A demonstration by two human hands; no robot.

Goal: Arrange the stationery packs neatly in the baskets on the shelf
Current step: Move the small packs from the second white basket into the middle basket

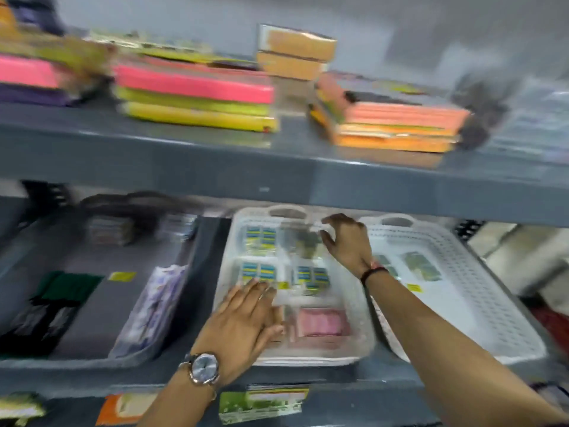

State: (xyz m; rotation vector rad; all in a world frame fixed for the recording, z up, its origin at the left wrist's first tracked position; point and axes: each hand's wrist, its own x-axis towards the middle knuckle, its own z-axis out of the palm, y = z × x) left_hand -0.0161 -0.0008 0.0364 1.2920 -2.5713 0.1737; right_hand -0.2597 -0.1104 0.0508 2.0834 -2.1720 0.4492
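A white basket (228, 266) on the middle shelf holds blue-and-yellow stationery packs (260, 238) in clear wrap and a pink pack (321, 325) at its front. My left hand (246, 318), with a watch on the wrist, lies flat on the packs at the basket's front left, fingers spread. My right hand (348, 245) hovers over the basket's back right, fingers curled and apart around a blurred clear pack (303, 241); whether it grips the pack is unclear. A second white basket (480, 288) to the right holds two greenish packs (421, 266).
A grey tray (101, 306) at left holds dark and clear-wrapped goods. The upper shelf (277, 167) overhangs the baskets and carries stacks of pink, yellow and orange packs. Loose packs lie on the lower shelf (261, 402). The whole view is blurred.
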